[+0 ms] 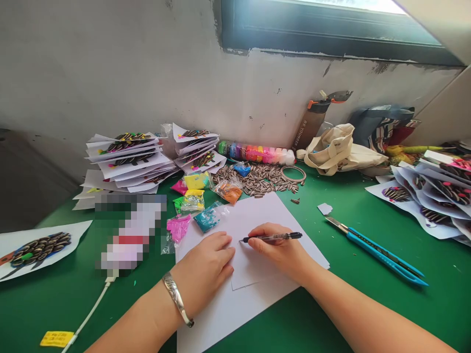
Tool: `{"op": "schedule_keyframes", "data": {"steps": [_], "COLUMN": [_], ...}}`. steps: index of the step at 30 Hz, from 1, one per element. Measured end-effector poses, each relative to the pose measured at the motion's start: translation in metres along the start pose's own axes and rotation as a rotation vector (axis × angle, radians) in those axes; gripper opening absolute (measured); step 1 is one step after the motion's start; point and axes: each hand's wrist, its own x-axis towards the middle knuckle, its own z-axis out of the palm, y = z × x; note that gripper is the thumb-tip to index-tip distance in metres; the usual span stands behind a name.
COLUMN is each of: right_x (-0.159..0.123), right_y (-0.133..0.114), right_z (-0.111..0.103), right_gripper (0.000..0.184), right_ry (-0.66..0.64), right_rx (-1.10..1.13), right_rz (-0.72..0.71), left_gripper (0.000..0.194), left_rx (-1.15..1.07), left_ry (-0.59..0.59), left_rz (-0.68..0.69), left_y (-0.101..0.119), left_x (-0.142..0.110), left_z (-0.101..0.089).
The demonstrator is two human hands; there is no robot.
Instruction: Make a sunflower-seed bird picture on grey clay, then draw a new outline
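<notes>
A sheet of white paper (268,215) lies in front of me on the green tabletop, with thin dark lines drawn near its middle. My right hand (279,250) is closed around a black pen (275,237), whose tip touches the paper. Flat on the left part of the sheet rests my left hand (206,260), its fingers stretched out and holding nothing. Just beyond the left hand sit small plastic packets of coloured clay, among them a teal packet (209,217) and a pink packet (178,228). Under the right palm, part of the paper is hidden.
Blue utility knife (382,252), blade out, lies right of the paper. Behind are striped sunflower seeds (261,179), a row of coloured clay (257,153), a brown bottle (311,122) and a cloth bag (338,149). Stacks of seed pictures stand left (132,162) and right (441,191).
</notes>
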Motion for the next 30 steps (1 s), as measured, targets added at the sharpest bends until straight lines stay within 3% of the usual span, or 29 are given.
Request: {"op": "schedule_keyframes", "data": {"steps": [20,30], "right_x": [-0.0032,-0.0037], "right_y": [0.0016,0.0051], "right_z": [-0.0014,-0.0048], "right_gripper": [0.018,0.018], "right_ry": [0.123,0.181], "right_rx": [0.018,-0.015], "right_rz": [0.087,0.103], "left_gripper": [0.017,0.018], "left_rx": [0.011,0.007], "left_ry": [-0.003,0.067], "left_rz": [-0.003,0.016], "left_y": [-0.0003,-0.0049], "left_x": [0.0002,-0.0023], "left_z": [0.0007,0.0071]}}
